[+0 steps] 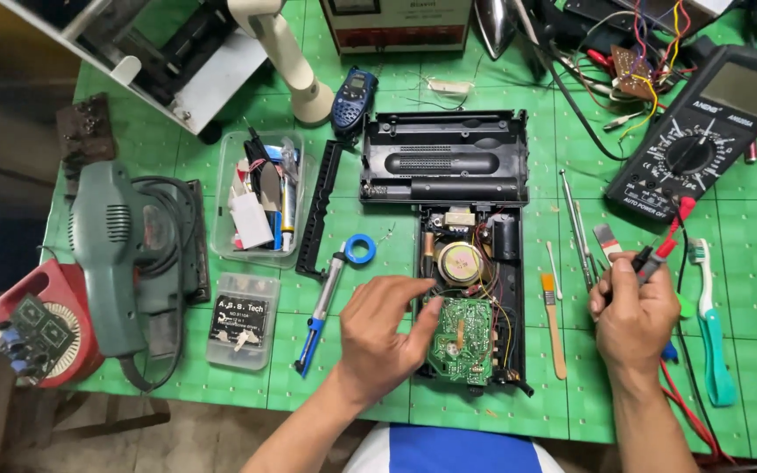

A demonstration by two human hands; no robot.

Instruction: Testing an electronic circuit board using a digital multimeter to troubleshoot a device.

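My left hand [381, 331] rests on the green mat with its thumb and fingers touching the left edge of a green circuit board [460, 340]. That board lies tilted in the lower part of an opened black radio case [471, 289], below a round speaker [458, 261]. The detached black back cover [444, 158] lies just beyond the case. My right hand [633, 317] is closed on red and black multimeter probes [654, 257], held to the right of the case. Their leads run toward a black multimeter [703, 131] at the upper right.
A desoldering pump [321, 307], blue tape roll [360, 250], clear parts boxes [260, 197], a green sander [120, 254], a small brush [554, 320], a telescopic antenna [576, 232], a teal toothbrush [711, 333] and a wired small board [633, 70] lie on the green cutting mat [755, 228].
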